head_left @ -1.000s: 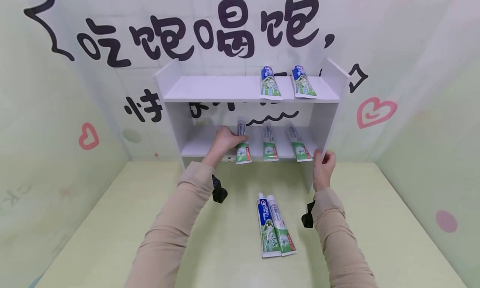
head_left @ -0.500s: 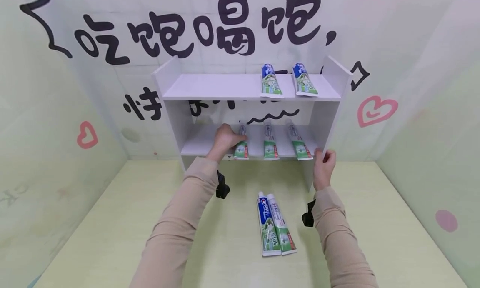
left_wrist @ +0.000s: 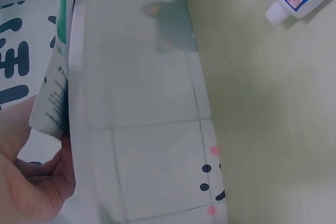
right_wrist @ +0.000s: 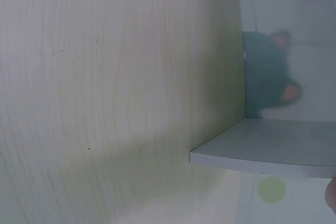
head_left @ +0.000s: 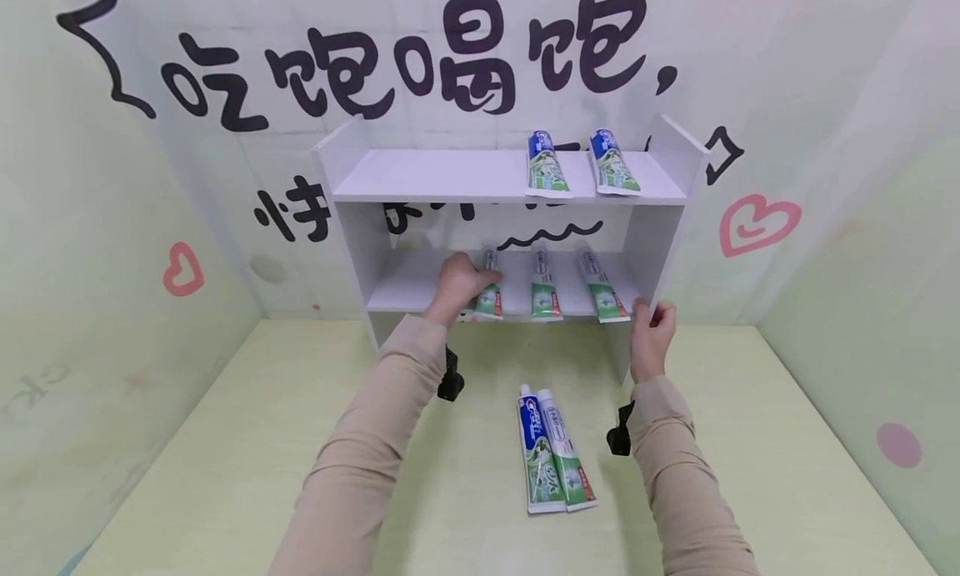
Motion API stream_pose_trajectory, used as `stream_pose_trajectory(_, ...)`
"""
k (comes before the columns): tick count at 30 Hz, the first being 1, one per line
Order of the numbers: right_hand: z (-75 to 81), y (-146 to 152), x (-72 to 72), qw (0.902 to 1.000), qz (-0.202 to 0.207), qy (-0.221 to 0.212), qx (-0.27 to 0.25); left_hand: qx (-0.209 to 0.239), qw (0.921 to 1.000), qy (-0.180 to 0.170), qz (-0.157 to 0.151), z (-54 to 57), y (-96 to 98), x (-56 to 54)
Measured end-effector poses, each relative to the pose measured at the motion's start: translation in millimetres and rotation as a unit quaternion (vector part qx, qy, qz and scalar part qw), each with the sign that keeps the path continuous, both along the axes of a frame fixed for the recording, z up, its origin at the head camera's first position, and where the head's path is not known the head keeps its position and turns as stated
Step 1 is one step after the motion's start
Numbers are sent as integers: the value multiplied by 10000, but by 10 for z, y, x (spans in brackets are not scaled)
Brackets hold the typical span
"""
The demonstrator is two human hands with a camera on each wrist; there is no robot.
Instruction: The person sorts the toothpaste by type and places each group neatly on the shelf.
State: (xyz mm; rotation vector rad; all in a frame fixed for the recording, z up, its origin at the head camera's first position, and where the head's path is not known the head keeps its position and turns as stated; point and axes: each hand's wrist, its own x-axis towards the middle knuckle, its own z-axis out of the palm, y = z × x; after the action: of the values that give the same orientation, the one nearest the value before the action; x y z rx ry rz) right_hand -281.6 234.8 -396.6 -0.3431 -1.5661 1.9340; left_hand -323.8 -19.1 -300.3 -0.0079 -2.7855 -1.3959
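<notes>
On the lower board of the white shelf (head_left: 431,177), my left hand (head_left: 456,288) pinches a green-and-white toothpaste tube (head_left: 489,303), its thumb across the top. The left wrist view has this tube (left_wrist: 52,98) along the board's edge, with fingers beside its end. Two like tubes lie to its right, a middle tube (head_left: 545,297) and a right tube (head_left: 606,297), their flat ends at the front edge. At the shelf's right side panel (head_left: 660,242), my right hand (head_left: 652,341) grips the front edge. Only a fingertip (right_wrist: 331,195) of it shows in the right wrist view.
Two blue-and-green toothpaste tubes, a left one (head_left: 547,166) and a right one (head_left: 613,164), lie on the top board. Below, a blue-and-green tube (head_left: 538,451) and a green-and-white tube (head_left: 567,451) lie side by side on the table (head_left: 247,443). Printed walls enclose the back and sides.
My left hand has slid its toothpaste tube slightly back on the board, so its flat end lies level with its neighbours. My right hand keeps its place on the panel.
</notes>
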Motion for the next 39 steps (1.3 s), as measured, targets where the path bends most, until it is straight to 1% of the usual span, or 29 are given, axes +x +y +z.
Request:
stream_pose_trajectory(3,41,-18,43,9999,82,-74,13,-51,9999,112,-44,-32,-28,9)
stream_pose_trajectory(6,121,-53,115,9998,137,-114,39,-32,9999,82,-54,-38,-67,25)
stream_pose_trajectory(8,132,-50,124,9998,146,-107,21,-19,9999,73,-73,-39,-97,26)
stream_pose_trajectory(11,77,-29,78,9999,118,-55,7,75,9999,120,-98,-54,-166,41)
stream_pose_trajectory(14,12,-6,11,10000,61,-4,47,262,9995,107,-150,-83,-241,77)
stream_pose_trajectory(17,-4,1,-12,10000,19,47,59,454,9988,49,-175,-103,-295,140)
stream_pose_trajectory(21,-11,0,-6,10000,-2,-12,28,641,9978,43,-166,-112,-329,230)
stream_pose_trajectory(26,-4,0,16,9999,47,-71,52,676,9975,104,-188,-98,-327,340)
stream_pose_trajectory(29,3,-1,23,9999,65,-82,65,680,9974,82,-233,-103,-332,401)
stream_pose_trajectory(34,3,-2,16,9999,53,-126,18,726,9968,108,-309,-153,-372,508)
stream_pose_trajectory(39,3,6,13,10000,24,-91,6,657,9967,170,-436,-232,-387,652)
